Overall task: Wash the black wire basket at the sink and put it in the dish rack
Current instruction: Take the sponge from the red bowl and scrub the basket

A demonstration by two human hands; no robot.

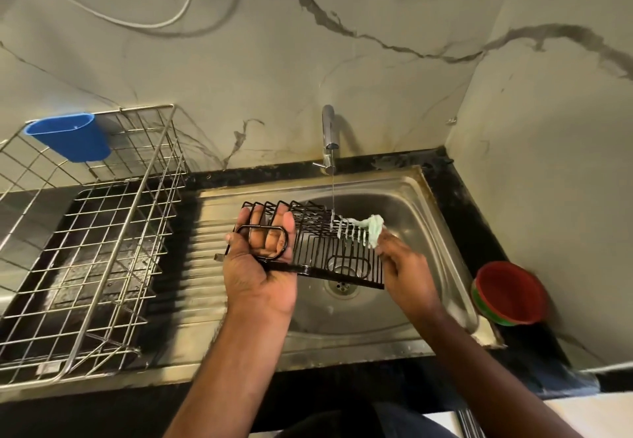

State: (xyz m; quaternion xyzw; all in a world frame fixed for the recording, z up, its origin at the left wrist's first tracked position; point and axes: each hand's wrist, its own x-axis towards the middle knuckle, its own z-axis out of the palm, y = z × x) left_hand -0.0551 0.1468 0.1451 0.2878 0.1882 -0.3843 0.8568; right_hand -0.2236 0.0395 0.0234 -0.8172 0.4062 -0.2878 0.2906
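The dark table runs under everything here, with the steel sink let into it and a ribbed draining board on the sink's left side. On the far left of the table stands the dish rack, a big bare-metal wire frame, with a blue plastic cup hung on its back edge. The tap stands on the sink's back rim and a thin stream of water falls from it.

I hold the black wire basket over the sink bowl, above the drain, tilted so its bars face me. The stream lands on its upper edge, where the bars are white with suds. My left hand carries the basket's left end: the fingers of that hand are pushed through the wires and curled round them, with the looped handle lying across them. My right hand is at the basket's right end, its fingers pinching a soapy pale green cloth against the upper right bars.

A red bowl sits on the table just right of the sink, well apart from the basket.
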